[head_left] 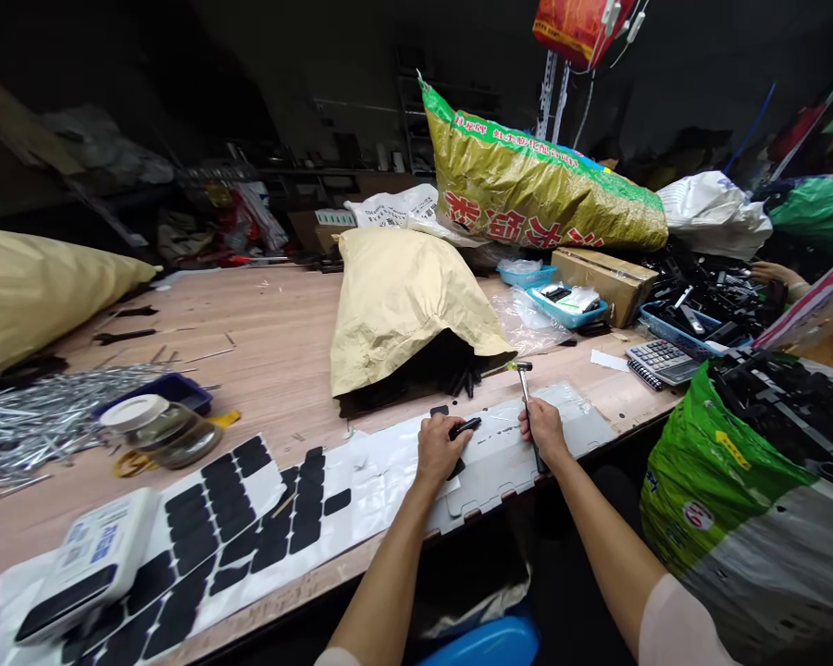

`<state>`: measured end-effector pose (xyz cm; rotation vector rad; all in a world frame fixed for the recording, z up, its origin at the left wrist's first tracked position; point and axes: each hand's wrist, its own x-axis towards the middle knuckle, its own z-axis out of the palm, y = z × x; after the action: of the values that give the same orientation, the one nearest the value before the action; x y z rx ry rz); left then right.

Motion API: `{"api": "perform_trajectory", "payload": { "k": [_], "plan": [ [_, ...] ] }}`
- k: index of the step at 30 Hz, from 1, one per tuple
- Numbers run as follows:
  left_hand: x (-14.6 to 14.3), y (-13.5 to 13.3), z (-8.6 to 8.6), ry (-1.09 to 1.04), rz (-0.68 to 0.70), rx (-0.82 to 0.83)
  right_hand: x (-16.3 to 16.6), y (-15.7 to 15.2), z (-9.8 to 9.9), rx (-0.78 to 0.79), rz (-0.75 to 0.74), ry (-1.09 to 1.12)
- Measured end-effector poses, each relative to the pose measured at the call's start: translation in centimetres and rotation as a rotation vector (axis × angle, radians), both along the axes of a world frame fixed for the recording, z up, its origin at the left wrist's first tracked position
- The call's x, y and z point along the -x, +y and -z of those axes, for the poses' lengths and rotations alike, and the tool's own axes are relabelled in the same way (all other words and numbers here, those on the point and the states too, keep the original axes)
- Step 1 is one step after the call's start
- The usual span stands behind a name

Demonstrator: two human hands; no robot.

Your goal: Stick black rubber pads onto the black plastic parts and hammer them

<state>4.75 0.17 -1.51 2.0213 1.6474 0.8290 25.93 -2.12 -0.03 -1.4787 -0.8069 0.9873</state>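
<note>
My right hand is closed around the handle of a small hammer, its head pointing up and away from me. My left hand presses near a black plastic piece that sticks out to the right from its fingers; the exact kind of piece cannot be made out. Both hands are over a white-grey board at the table's front edge. Beyond them lies a beige paper sack, its mouth toward me, with black parts at the opening. Sheets of black rounded pads lie left of my left hand.
At left are a pile of metal rods, a lidded jar and a white box. A calculator, blue baskets and a cardboard box stand right. A green sack holds black parts. Another person's hand shows far right.
</note>
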Motion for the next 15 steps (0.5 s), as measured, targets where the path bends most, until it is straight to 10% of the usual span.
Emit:
{"api": "perform_trajectory", "payload": {
  "k": [15],
  "plan": [
    [-0.5,0.1,0.4,0.022,0.003,-0.006,1.9,-6.6,0.2,-0.252,-0.206,-0.922]
  ]
}}
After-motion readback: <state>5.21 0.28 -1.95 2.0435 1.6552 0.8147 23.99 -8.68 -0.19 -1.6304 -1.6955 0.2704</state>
